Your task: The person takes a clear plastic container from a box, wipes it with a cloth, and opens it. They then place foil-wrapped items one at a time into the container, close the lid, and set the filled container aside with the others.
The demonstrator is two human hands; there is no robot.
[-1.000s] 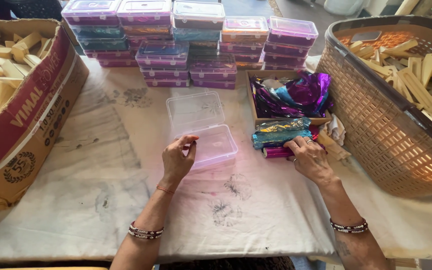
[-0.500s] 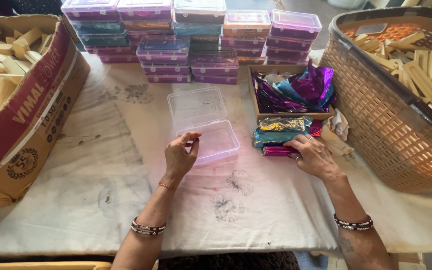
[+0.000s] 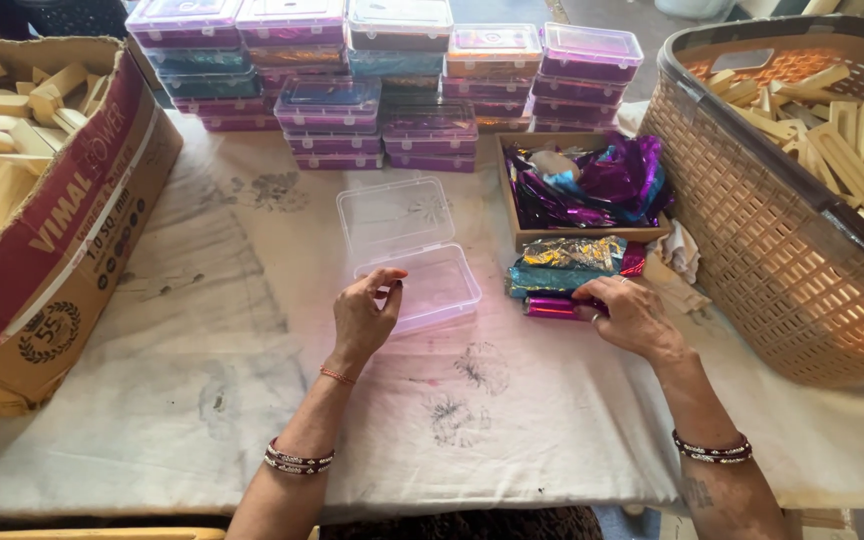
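Two hands, positions nearly unchanged since earlier. Left hand (image 3: 367, 312) still pinches the near-left edge of the open clear box (image 3: 417, 270) (lid back). Right hand (image 3: 632, 312), right of the box, now grips a purple foil bar (image 3: 552, 306).

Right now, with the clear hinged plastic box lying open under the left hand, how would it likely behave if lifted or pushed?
The clear plastic box looks thin-walled and empty, so probably light and slightly flexible. Its lid lies flat open behind it, so it would likely flap if lifted by the base. On the wrinkled cloth it would probably slide easily; the left hand touches its near edge.
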